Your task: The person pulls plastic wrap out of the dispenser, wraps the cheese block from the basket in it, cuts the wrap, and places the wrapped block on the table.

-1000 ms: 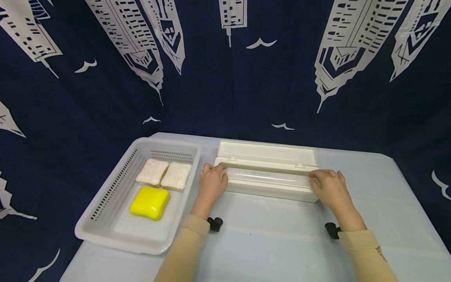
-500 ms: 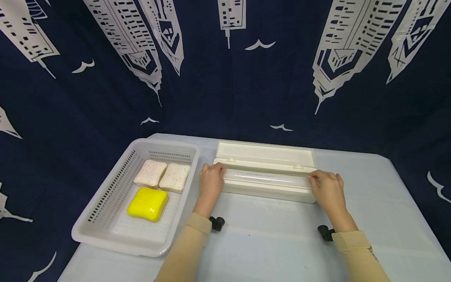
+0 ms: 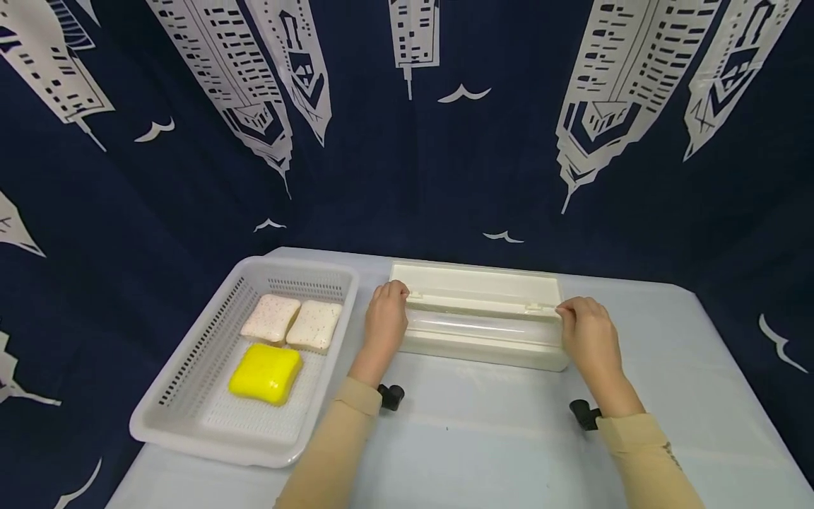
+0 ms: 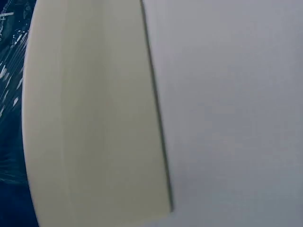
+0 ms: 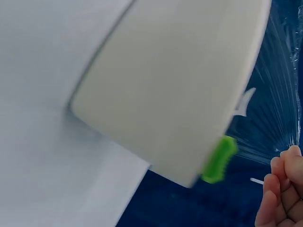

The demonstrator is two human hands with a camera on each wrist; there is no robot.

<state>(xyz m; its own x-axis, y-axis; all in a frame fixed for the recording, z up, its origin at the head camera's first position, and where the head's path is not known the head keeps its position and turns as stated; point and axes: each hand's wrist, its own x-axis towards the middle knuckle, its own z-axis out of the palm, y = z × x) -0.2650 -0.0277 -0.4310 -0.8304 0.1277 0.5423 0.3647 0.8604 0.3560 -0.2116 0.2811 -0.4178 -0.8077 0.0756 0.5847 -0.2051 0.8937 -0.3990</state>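
A cream cling film dispenser box [image 3: 483, 350] lies across the table with its lid [image 3: 477, 279] folded back. Inside is a roll of clear cling film [image 3: 483, 325]. At the box's left end, my left hand [image 3: 385, 319] pinches the film's edge near the lid hinge. My right hand [image 3: 590, 332] pinches the other end of that edge; in the right wrist view, creases in the stretched film [image 5: 279, 90] run to its fingertips [image 5: 291, 153]. The left wrist view shows the box's front [image 4: 94, 113] and shiny film [image 4: 12, 94], without the hand.
On the left stands a white perforated basket [image 3: 191, 417]. It holds two pale speckled bread-slice-like blocks [image 3: 270, 318] and a glossy yellow block [image 3: 265, 373]. A green piece [image 5: 219, 161] shows at the box's end. Behind the table hangs a dark blue patterned cloth [image 3: 381, 191].
Both hands have risen slightly from the roll toward the hinge side, drawing the film's edge up with them. The head view has shifted a little. The basket and its contents stay put.
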